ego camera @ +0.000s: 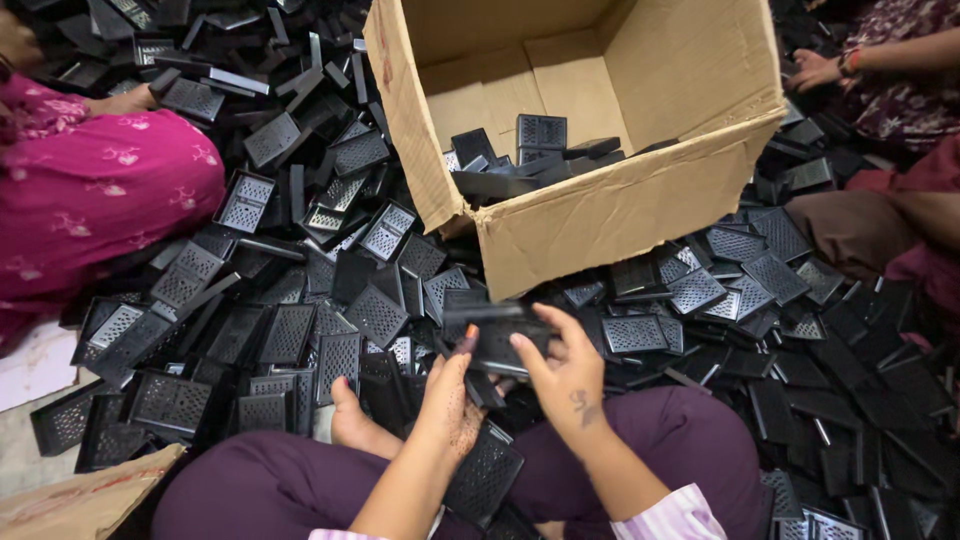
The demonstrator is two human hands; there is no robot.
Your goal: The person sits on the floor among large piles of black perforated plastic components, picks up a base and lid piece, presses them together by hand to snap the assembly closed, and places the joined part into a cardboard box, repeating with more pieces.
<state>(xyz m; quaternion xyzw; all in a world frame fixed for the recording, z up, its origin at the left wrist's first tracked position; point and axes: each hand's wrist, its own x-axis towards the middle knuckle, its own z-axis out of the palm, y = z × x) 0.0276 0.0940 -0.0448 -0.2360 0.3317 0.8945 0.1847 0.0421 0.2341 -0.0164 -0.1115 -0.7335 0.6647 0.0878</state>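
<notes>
While both hands meet just below the middle of the view, they close together on one black tray (pixel 505 340), which is blurred. The left hand (pixel 450 395) pinches its near left edge with bent fingers; the right hand (pixel 565 375) wraps its right end from above. At twelve o'clock from them stands a cardboard box (pixel 620 215) with more trays inside. A heap of black trays (pixel 300 290) lies from nine to three o'clock.

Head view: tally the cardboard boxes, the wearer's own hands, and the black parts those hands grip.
Open cardboard box: 1
Wearer's hands, left hand and right hand: 2
Black perforated part held between them: 1
Total: 4
</notes>
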